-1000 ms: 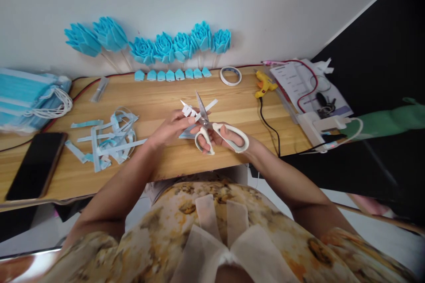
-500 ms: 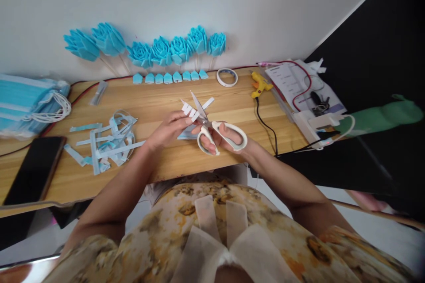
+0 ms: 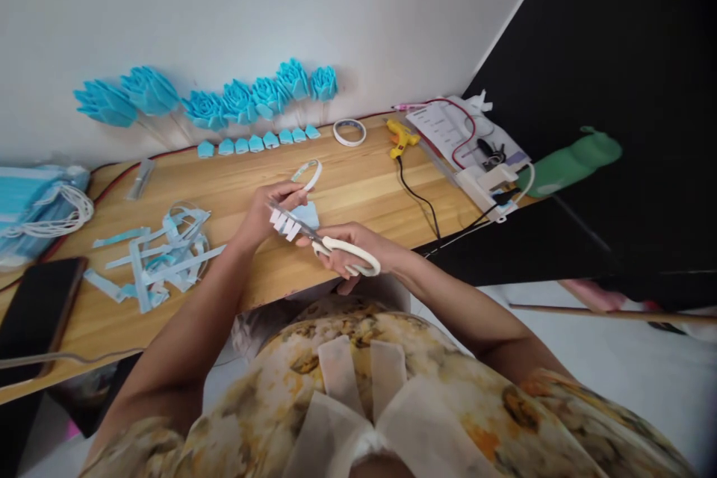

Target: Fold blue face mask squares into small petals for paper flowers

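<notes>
My right hand (image 3: 350, 246) grips white-handled scissors (image 3: 336, 248) over the front of the wooden desk (image 3: 364, 190), blades pointing left and lying nearly flat. My left hand (image 3: 269, 205) pinches a light blue and white piece of face mask material (image 3: 294, 220) with several cut tabs along one edge; the blades meet it at my fingers. A loose strip (image 3: 308, 172) curls up from the piece above my left hand.
Cut mask strips (image 3: 157, 254) lie left of my hands, a phone (image 3: 33, 310) and a stack of masks (image 3: 33, 202) further left. Blue fabric flowers (image 3: 224, 101) and small folded pieces (image 3: 258, 142) line the wall. Tape roll (image 3: 349, 132), yellow glue gun (image 3: 402, 138), cables, papers sit right.
The scissors swung from upright with spread blades down to nearly flat, pointing left. Both hands dropped toward the desk's front edge. The view shifted, so everything sits further left.
</notes>
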`<state>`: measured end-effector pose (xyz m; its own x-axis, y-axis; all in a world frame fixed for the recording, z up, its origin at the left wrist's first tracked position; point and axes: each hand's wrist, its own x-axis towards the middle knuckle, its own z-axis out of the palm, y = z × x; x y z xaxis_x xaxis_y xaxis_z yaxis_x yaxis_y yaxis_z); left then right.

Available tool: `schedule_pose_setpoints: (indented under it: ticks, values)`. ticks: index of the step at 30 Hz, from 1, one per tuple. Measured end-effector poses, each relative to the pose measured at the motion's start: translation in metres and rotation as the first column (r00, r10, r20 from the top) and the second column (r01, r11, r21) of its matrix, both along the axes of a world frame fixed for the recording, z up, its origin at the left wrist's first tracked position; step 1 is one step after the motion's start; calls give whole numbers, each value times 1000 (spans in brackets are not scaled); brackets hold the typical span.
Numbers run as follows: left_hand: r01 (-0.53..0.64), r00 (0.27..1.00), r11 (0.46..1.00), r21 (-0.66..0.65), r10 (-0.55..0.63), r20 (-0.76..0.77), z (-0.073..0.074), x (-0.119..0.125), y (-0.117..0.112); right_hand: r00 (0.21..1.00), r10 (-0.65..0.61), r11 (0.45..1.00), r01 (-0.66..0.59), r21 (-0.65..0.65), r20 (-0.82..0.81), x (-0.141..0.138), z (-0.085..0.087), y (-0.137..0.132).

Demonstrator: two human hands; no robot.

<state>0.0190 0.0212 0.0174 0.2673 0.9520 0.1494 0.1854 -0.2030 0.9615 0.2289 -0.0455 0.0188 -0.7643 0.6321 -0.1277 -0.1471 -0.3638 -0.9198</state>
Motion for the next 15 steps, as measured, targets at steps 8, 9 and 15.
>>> schedule_pose_setpoints:
  ticks: [8, 9, 15]
  values:
    - [217, 907, 928, 304, -76, -414, 2, 14, 23, 889, -455, 881, 443, -165, -45, 81, -1, -36]
    - [230, 897, 914, 334, -66, -436, 0, 20, 31, 866, -492, 864, 473, -176, -91, 89, 0, -40]
    - [109, 862, 924, 365, 95, -498, -12, 78, 93, 812, -551, 834, 534, -135, -191, 103, 0, -56]
